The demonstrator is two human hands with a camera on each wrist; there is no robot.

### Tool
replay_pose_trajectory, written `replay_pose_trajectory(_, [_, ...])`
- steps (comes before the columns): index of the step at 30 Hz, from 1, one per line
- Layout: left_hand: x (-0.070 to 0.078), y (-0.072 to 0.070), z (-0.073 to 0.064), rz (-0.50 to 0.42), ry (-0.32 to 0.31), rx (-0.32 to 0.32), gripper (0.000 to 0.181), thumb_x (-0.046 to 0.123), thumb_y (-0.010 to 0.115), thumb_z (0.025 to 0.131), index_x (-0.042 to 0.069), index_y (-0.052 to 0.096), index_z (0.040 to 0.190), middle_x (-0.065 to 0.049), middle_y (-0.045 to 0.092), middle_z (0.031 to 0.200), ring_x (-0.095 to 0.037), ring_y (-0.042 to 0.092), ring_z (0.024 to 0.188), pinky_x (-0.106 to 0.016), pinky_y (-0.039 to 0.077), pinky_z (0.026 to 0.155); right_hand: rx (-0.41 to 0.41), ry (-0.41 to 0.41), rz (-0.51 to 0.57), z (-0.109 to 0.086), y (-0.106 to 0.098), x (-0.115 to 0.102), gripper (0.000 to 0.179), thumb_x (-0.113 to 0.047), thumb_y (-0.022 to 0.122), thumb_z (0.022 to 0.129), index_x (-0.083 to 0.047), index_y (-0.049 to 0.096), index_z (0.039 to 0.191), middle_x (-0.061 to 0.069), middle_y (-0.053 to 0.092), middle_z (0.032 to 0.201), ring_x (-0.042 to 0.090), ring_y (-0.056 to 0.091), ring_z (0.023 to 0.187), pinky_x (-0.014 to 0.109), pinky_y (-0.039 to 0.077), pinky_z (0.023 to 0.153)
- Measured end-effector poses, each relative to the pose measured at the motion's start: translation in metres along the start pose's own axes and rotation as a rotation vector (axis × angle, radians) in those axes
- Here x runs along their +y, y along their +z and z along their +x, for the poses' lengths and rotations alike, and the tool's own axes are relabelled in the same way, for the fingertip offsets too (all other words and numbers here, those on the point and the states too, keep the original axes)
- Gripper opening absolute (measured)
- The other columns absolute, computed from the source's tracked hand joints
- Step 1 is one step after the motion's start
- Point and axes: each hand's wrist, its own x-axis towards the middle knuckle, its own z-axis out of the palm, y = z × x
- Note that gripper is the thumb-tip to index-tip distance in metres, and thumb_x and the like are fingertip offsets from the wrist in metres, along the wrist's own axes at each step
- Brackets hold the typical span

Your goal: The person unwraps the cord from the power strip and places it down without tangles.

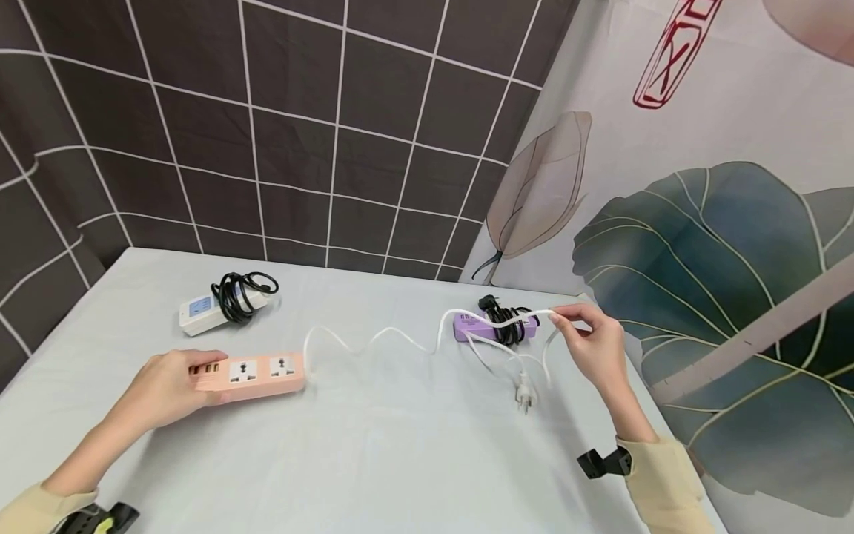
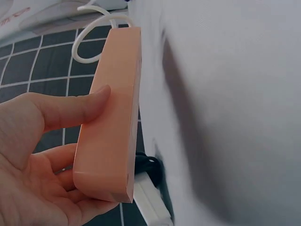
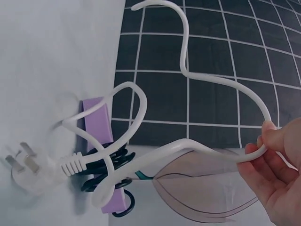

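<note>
My left hand grips the left end of a pink power strip; in the left wrist view the thumb lies across the broad face of the strip. From its right end a wavy white cord runs across to my right hand, which pinches it between thumb and fingers. In the right wrist view the cord bends at that pinch and loops back. Its white plug, prongs showing, hangs below the loops, left of the right hand.
Behind the cord lies a purple power strip wrapped with a black cord. A white power strip with a coiled black cord lies at the back left. A dark gridded curtain and a leaf-printed cloth border the white table.
</note>
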Motion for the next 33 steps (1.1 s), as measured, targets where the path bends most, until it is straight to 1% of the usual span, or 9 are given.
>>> replay_pose_trajectory(3, [-0.011,0.000,-0.005,0.012,-0.021,0.025,0.063,0.027,0.086,0.062,-0.005,0.067,0.112,-0.034,0.063,0.110,-0.039,0.061,0.088,-0.040,0.043,0.065,-0.028,-0.036,-0.005,-0.006,-0.004,0.000,0.010,-0.002,0.071,0.084,0.002,0.071,0.092,0.017,0.070,0.088,-0.018,0.051,0.077,0.001,0.044,0.067])
replay_pose_trajectory(7, [-0.025,-0.001,-0.014,0.023,-0.050,0.049,0.066,0.031,0.086,0.063,-0.006,0.066,0.114,-0.036,0.063,0.110,-0.044,0.061,0.089,-0.040,0.042,0.063,-0.059,-0.125,0.000,-0.014,-0.012,0.002,0.011,0.006,0.072,0.079,0.002,0.071,0.089,0.014,0.069,0.085,-0.017,0.053,0.078,0.001,0.045,0.069])
replay_pose_trajectory(11, [-0.039,-0.004,-0.021,0.024,-0.086,0.046,0.067,0.031,0.084,0.067,-0.007,0.063,0.117,-0.039,0.060,0.111,-0.048,0.059,0.091,-0.041,0.042,0.063,-0.089,-0.193,-0.002,-0.021,-0.022,0.004,0.018,0.012,0.074,0.073,0.000,0.071,0.087,0.013,0.069,0.083,-0.015,0.054,0.080,0.002,0.045,0.072])
replay_pose_trajectory(15, [-0.052,-0.005,-0.027,0.036,-0.126,0.040,0.066,0.031,0.083,0.069,-0.007,0.062,0.118,-0.040,0.058,0.112,-0.047,0.058,0.090,-0.039,0.040,0.061,-0.159,-0.258,-0.003,-0.031,-0.032,0.009,0.028,0.016,0.076,0.067,-0.005,0.072,0.086,0.010,0.070,0.083,-0.013,0.056,0.081,0.002,0.045,0.074])
replay_pose_trajectory(20, [-0.064,-0.005,-0.033,0.042,-0.138,0.060,0.065,0.032,0.083,0.068,-0.007,0.063,0.116,-0.038,0.061,0.108,-0.043,0.060,0.085,-0.033,0.037,0.060,-0.236,-0.346,0.009,-0.042,-0.045,0.016,0.037,0.018,0.078,0.061,-0.009,0.072,0.086,0.000,0.068,0.083,-0.010,0.059,0.081,0.005,0.047,0.076])
replay_pose_trajectory(25, [-0.074,-0.005,-0.037,0.042,-0.157,0.061,0.065,0.033,0.083,0.069,-0.007,0.063,0.116,-0.038,0.062,0.105,-0.042,0.060,0.084,-0.031,0.036,0.060,-0.266,-0.352,0.039,-0.051,-0.062,0.022,0.041,0.020,0.078,0.057,-0.008,0.072,0.087,-0.003,0.068,0.085,-0.007,0.060,0.081,0.006,0.048,0.076])
replay_pose_trajectory(28, [-0.077,-0.006,-0.037,0.039,-0.163,0.052,0.066,0.034,0.083,0.069,-0.007,0.063,0.116,-0.037,0.063,0.103,-0.040,0.060,0.082,-0.030,0.036,0.060,-0.286,-0.352,0.026,-0.054,-0.073,0.025,0.045,0.021,0.078,0.055,-0.010,0.072,0.087,-0.006,0.067,0.086,-0.007,0.060,0.081,0.007,0.049,0.076])
replay_pose_trajectory(31, [-0.079,-0.007,-0.037,0.036,-0.160,0.047,0.064,0.033,0.082,0.069,-0.007,0.064,0.116,-0.037,0.064,0.101,-0.036,0.060,0.080,-0.029,0.036,0.060,-0.303,-0.381,0.001,-0.056,-0.083,0.026,0.048,0.021,0.079,0.053,-0.012,0.071,0.086,-0.008,0.066,0.085,-0.007,0.060,0.080,0.007,0.049,0.075])
replay_pose_trajectory(33, [-0.079,-0.006,-0.037,0.037,-0.163,0.041,0.065,0.033,0.082,0.069,-0.008,0.063,0.116,-0.037,0.063,0.102,-0.037,0.060,0.080,-0.029,0.036,0.060,-0.315,-0.393,-0.003,-0.058,-0.089,0.025,0.050,0.022,0.079,0.052,-0.014,0.071,0.086,-0.008,0.066,0.085,-0.007,0.060,0.080,0.007,0.049,0.075])
